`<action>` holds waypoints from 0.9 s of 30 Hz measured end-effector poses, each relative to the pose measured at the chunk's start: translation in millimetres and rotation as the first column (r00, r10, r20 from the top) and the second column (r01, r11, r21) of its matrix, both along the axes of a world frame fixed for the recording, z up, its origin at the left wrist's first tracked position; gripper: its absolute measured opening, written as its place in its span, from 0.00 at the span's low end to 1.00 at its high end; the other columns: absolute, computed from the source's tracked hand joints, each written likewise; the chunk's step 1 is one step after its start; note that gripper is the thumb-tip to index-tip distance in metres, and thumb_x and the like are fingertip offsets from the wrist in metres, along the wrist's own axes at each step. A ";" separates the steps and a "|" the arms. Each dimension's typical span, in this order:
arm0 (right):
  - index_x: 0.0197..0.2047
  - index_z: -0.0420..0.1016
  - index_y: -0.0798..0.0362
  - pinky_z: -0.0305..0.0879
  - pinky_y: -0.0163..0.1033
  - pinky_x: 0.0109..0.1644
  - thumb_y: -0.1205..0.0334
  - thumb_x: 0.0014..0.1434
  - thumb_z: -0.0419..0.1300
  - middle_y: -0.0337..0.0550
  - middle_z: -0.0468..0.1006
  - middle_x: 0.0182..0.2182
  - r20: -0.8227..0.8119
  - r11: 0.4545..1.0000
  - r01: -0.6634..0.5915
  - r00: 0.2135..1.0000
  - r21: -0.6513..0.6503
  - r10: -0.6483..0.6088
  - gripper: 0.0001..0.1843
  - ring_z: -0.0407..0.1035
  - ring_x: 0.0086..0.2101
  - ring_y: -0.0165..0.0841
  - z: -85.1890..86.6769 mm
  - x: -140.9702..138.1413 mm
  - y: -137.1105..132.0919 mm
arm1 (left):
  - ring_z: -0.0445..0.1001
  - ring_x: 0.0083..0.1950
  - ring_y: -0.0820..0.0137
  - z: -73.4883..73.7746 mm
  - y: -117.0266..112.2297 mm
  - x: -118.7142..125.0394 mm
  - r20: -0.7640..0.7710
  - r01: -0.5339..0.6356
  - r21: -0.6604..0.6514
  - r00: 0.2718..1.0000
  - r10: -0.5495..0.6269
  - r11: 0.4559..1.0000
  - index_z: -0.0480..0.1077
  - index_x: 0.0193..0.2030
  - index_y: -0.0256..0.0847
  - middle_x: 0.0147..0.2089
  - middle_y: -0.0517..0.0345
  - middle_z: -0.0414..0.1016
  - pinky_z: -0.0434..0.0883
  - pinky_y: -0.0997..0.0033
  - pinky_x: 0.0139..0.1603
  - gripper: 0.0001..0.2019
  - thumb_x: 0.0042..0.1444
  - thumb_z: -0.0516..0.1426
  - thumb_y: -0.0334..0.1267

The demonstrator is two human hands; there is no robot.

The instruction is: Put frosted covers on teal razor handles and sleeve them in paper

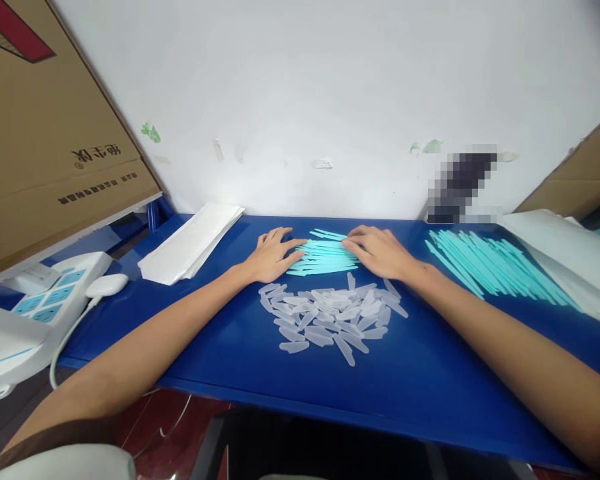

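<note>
On the blue table (430, 380), close to the white wall, a small batch of teal sticks (325, 259) lies side by side, ends pointing left and right. The left hand (273, 257) rests flat at the batch's left ends, fingers extended and slightly fanned, palm down. The right hand (377, 252) mirrors it at the right ends, fingers straight with the tips against the sticks. Neither hand pinches anything. Bracketing the batch from both sides this way looks like a means of keeping the sticks level and gathered in one row.

Just in front of the batch, nearer the person, sits a loose heap of clear caps (330, 315), touching neither hand. A much larger spread of teal sticks (495, 263) lies well apart to the right, partly beside a white sheet (565, 247). A stack of white slips (193, 240) lies to the left. Stock seems to be sorted by kind and kept within arm's reach of the middle.

At the far left a tilted cardboard box (45, 133) bears dark printed characters that appear upside down from here, plus a red stripe. I can't read them reliably. Below it, a white power strip (45, 300) with pale blue panels sits beside a white plug (107, 285) on a cord. No brand name is legible anywhere.
</note>
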State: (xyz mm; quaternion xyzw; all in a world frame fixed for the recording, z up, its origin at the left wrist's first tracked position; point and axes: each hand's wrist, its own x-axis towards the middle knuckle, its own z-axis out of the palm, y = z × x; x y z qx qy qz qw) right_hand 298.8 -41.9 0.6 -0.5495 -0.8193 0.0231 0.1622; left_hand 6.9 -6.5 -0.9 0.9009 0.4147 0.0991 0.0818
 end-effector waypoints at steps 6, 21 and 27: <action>0.57 0.78 0.47 0.62 0.63 0.56 0.41 0.71 0.36 0.55 0.73 0.58 0.166 0.988 0.131 0.979 -0.084 -0.115 0.35 0.68 0.55 0.53 10.6 24.1 -13.1 | 0.47 0.76 0.44 0.4 -0.1 -0.9 0.021 0.006 -0.012 1.000 -0.006 1.000 0.62 0.72 0.52 0.76 0.45 0.52 0.48 0.33 0.70 0.30 0.71 0.39 0.60; 0.47 0.78 0.62 0.70 0.53 0.44 0.57 0.70 0.38 0.64 0.74 0.47 0.423 0.960 0.270 0.880 -0.073 -0.215 0.29 0.71 0.41 0.47 2.8 77.6 -120.0 | 0.49 0.75 0.44 -0.1 -1.1 -0.5 0.083 -0.014 0.023 0.996 0.012 1.000 0.58 0.73 0.48 0.75 0.41 0.52 0.51 0.31 0.69 0.31 0.71 0.39 0.59; 0.36 0.78 0.57 0.63 0.53 0.41 0.59 0.67 0.43 0.60 0.75 0.39 0.480 0.947 0.298 0.818 0.119 -0.317 0.24 0.69 0.37 0.47 21.5 65.1 -95.2 | 0.58 0.69 0.46 0.4 -1.4 -1.2 0.192 -0.006 0.099 0.981 -0.013 0.995 0.63 0.69 0.45 0.69 0.42 0.60 0.58 0.34 0.66 0.26 0.71 0.44 0.54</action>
